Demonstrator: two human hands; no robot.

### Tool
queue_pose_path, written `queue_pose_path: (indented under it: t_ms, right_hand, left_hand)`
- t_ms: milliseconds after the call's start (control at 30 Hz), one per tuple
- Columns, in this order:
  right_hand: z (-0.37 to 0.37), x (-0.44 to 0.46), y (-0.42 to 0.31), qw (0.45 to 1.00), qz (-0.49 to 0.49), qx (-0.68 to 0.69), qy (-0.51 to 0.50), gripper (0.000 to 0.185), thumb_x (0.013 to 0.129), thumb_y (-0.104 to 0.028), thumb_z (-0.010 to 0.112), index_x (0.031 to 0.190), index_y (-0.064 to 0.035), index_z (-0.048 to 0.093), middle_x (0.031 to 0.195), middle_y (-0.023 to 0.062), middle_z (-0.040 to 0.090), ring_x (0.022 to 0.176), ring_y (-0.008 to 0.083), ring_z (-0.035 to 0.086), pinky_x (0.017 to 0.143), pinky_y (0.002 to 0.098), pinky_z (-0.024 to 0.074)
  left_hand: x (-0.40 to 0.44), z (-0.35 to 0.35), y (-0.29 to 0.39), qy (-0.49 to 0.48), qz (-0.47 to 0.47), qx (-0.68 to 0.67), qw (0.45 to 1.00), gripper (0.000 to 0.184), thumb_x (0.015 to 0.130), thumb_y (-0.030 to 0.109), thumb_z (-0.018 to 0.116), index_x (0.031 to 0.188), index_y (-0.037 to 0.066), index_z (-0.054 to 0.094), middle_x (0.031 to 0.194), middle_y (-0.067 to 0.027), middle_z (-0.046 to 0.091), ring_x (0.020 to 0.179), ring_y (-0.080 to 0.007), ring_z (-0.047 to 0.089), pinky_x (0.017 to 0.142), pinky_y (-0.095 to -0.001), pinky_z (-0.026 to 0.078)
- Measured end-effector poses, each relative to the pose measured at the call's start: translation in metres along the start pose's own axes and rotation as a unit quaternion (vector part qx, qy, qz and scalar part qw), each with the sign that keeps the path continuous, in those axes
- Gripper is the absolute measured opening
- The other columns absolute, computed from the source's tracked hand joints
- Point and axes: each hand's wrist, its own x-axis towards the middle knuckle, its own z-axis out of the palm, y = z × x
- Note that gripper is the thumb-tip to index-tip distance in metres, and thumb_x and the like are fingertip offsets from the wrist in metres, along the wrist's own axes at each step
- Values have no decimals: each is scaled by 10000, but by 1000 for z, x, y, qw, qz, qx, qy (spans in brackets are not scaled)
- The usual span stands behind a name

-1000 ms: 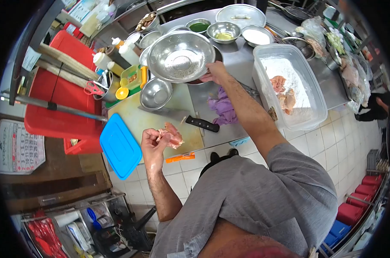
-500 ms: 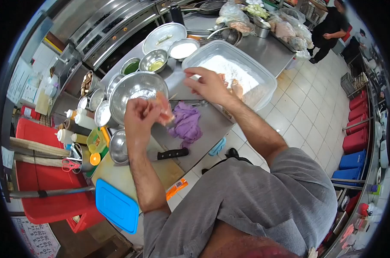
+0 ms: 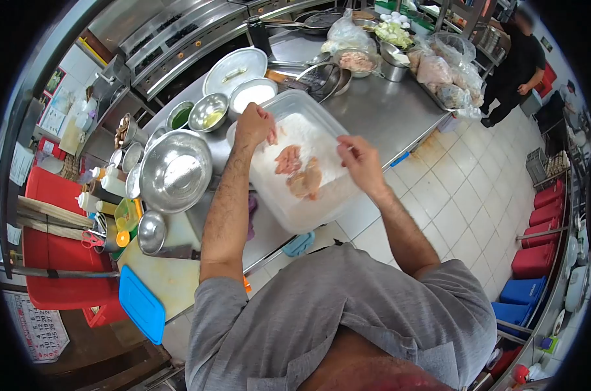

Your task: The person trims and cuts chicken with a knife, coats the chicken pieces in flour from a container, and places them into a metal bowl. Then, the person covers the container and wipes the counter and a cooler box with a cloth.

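Note:
My left hand (image 3: 254, 125) is over the upper left part of a clear plastic tub (image 3: 279, 212), closed on a piece of raw meat (image 3: 272, 135) that hangs above white powder (image 3: 313, 139). At the tub's right edge is my right hand (image 3: 361, 159), its fingers curled close together near the rim; whether they grip it is unclear. Two more meat pieces lie on the powder, a pink one (image 3: 287, 159) and a paler one (image 3: 306, 179). A purple cloth (image 3: 252, 215) shows partly behind my left forearm.
Left of the tub stand a perforated metal bowl (image 3: 176, 171), a small metal bowl (image 3: 152, 232), a cutting board (image 3: 171, 280) and a blue lid (image 3: 141, 305). Bagged meat (image 3: 438, 70) sits on a tray at the back right. A person in black (image 3: 518, 65) stands beyond.
My left hand has carried the meat from beside the perforated bowl to over the tub. My right hand has moved from the tub's left side to its right edge. The view has shifted right.

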Motion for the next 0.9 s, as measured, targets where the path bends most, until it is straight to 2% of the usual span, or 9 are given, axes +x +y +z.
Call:
queue_pose_path:
  t_ms: [67,133,200,267,300,467,600,767,900]
  right_hand:
    - [-3,4,-3,999,-26,-25,-24,167,826,-64,582,977,5,602,799,100,587,619,164,576,550,268,461]
    - [-9,5,-5,996,-49,-42,-55,163,819,-65,586,965,6,603,782,112,588,637,189,579,567,284,459]
    - [-12,3,-6,996,-47,-41,-68,148,811,-63,586,940,6,605,768,125,590,666,223,578,590,301,452]
    - [-15,3,-6,995,-58,-29,-75,136,812,-58,584,930,6,606,762,123,589,657,221,574,580,300,449]
    - [-15,3,-5,995,-73,-25,-67,125,812,-53,581,920,5,607,757,121,589,648,220,571,571,299,445]
    - [-16,6,0,993,-82,2,-85,118,815,-47,580,918,3,607,748,111,588,623,203,559,556,292,437]
    - [-16,8,6,992,-88,-17,-86,130,850,-54,563,961,-4,606,726,52,574,576,94,553,523,219,448]
    - [-15,6,4,995,-58,-26,-73,127,841,-58,574,951,-8,610,709,61,567,581,111,536,526,237,431]
    - [-14,5,-2,998,-18,-5,-65,122,830,-61,587,937,-10,616,703,69,572,582,120,531,526,247,420]
  left_hand:
    - [11,31,-7,-6,-82,7,997,239,742,125,581,913,-26,515,810,-165,610,799,-269,622,697,-337,487]
    - [23,61,-10,39,-60,177,982,191,707,124,595,808,-32,553,692,-183,612,725,-289,648,639,-375,511]
    - [21,74,7,22,-23,266,964,240,720,173,580,865,-17,595,780,-216,631,733,-341,636,671,-394,510]
    - [7,61,51,-185,-100,216,953,309,739,199,565,984,13,603,952,-252,609,866,-341,616,754,-398,496]
    - [6,61,43,-185,-114,217,952,309,739,199,565,984,13,603,952,-252,609,866,-341,616,754,-398,496]
    - [23,78,-8,-102,120,235,959,520,720,226,617,1190,31,506,1095,-186,582,983,-324,572,839,-383,468]
    - [12,81,24,-232,57,349,906,528,669,167,664,1164,55,516,1060,-146,599,968,-315,580,827,-388,475]
    - [14,70,34,-313,33,404,859,377,630,141,698,989,109,589,984,-120,619,951,-288,592,772,-397,486]
    - [14,51,16,-262,51,421,867,364,643,184,715,982,120,600,971,-131,618,946,-287,591,771,-395,478]
